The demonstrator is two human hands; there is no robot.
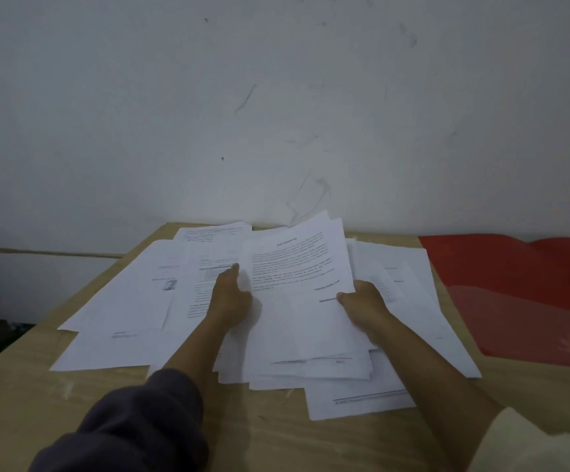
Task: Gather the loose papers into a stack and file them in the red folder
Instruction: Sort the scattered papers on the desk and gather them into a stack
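- Both hands raise a sheaf of papers [297,267] over scattered sheets [123,311] mid-table [38,386]. The right hand [367,303] pinches its right edge, thumb on top, and the left hand [234,301] grips the left edge.
- Unevenly stacked, the lower pages may slip out and fan apart.
- The red folder [515,284] lies open at far right, and careless sweeping could push the left-hand sheets off the table.

Matt white paper sheets [123,301], glossy red plastic folder [501,267], pale wood-grain table [21,386].
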